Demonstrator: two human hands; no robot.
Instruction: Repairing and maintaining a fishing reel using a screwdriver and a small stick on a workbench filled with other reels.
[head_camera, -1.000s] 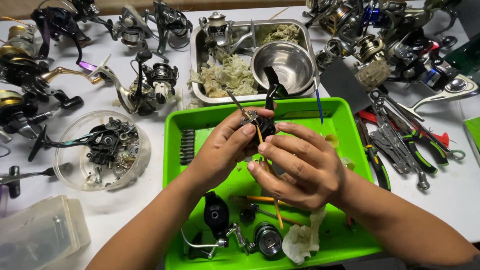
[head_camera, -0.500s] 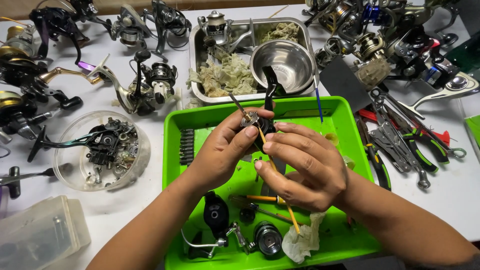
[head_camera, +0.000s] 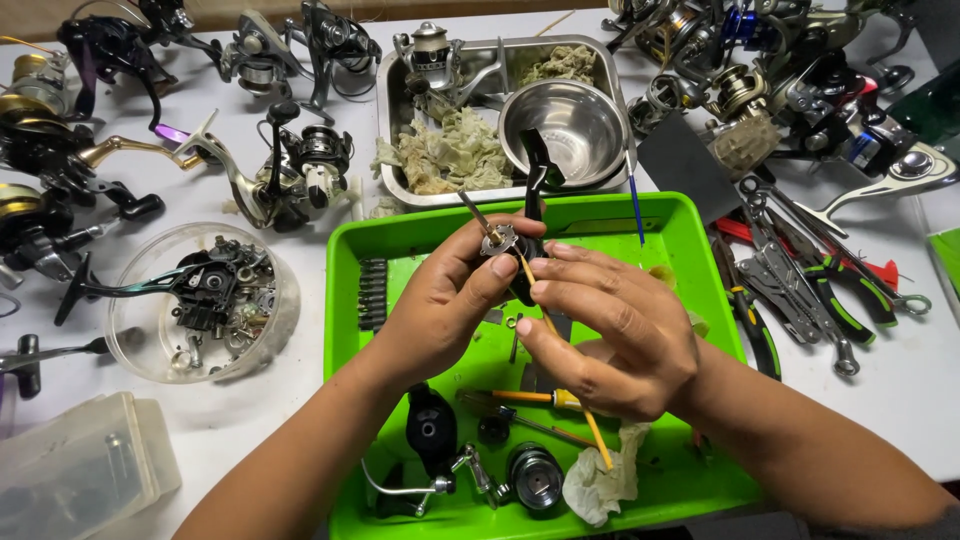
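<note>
Left hand (head_camera: 440, 310) curled around a black reel part (head_camera: 515, 250); right hand (head_camera: 610, 335) pinching a thin yellow stick (head_camera: 575, 400) against it, above the green tray (head_camera: 400, 250).

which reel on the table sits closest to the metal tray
The black and silver reel just left of the metal tray; the other reels lie farther off toward the table's edges.
</note>
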